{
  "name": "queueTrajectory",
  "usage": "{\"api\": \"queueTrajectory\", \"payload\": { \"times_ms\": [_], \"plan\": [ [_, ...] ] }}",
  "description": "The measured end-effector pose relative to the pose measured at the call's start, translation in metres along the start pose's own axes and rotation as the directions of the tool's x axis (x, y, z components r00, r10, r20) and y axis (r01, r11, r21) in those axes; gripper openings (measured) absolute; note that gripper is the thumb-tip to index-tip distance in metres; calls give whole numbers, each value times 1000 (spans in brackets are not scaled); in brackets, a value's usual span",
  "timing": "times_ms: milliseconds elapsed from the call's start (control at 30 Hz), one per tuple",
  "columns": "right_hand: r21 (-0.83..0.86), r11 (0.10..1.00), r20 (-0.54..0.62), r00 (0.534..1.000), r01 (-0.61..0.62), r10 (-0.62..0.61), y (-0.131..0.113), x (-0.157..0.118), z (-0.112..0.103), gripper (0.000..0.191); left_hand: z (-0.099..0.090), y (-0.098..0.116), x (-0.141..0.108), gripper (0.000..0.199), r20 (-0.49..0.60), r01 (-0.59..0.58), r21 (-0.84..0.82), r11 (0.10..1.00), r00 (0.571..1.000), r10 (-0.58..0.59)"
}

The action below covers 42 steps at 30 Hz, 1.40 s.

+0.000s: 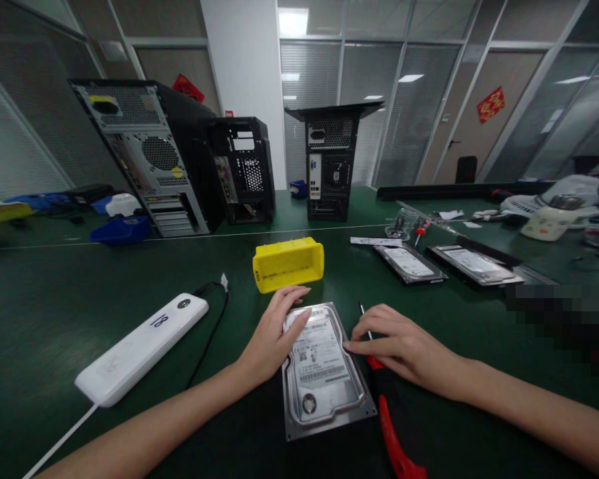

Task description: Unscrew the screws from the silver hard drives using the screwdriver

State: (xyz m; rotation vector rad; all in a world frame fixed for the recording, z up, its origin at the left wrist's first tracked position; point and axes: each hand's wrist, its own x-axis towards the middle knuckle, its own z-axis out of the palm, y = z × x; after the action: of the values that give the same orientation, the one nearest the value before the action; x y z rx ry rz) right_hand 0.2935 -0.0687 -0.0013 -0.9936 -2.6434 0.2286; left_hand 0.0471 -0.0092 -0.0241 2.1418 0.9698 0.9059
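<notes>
A silver hard drive lies face up on the table in front of me, its white label upward. My left hand grips its upper left corner, thumb on the label side and fingers stretched along the far edge. At the drive's right edge, my right hand touches the metal with one fingertip; its other fingers are loosely apart. Partly beneath that hand is a screwdriver with a red and black handle, its thin shaft pointing away from me. Just beyond the left fingertips stands a yellow plastic bin, tipped toward me.
Two more hard drives, one nearer and one farther right, lie at the right. A white power bank with cables occupies the left. Computer cases, including a large one and a slimmer one, stand behind. A mug sits far right.
</notes>
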Motion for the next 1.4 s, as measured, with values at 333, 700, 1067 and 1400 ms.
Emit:
{"api": "queueTrajectory", "payload": {
  "times_ms": [333, 700, 1067, 1400],
  "plan": [
    [212, 970, -17, 992, -122, 129, -3, 5, 2, 25, 2, -3, -2, 32, -64, -6, 7, 1000, 998, 6],
    [388, 894, -95, 955, -226, 282, -4, 6, 12, 15, 0, -3, -2, 31, -59, -7, 10, 1000, 998, 8],
    [317, 935, -104, 974, -160, 202, -7, 6, 9, 20, 1, -2, -4, 31, -72, -34, 41, 999, 997, 37],
    [312, 941, -150, 971, -130, 184, -5, 4, 12, 19, -5, 10, -9, 17, -48, -173, 187, 967, 982, 185]
  ]
}}
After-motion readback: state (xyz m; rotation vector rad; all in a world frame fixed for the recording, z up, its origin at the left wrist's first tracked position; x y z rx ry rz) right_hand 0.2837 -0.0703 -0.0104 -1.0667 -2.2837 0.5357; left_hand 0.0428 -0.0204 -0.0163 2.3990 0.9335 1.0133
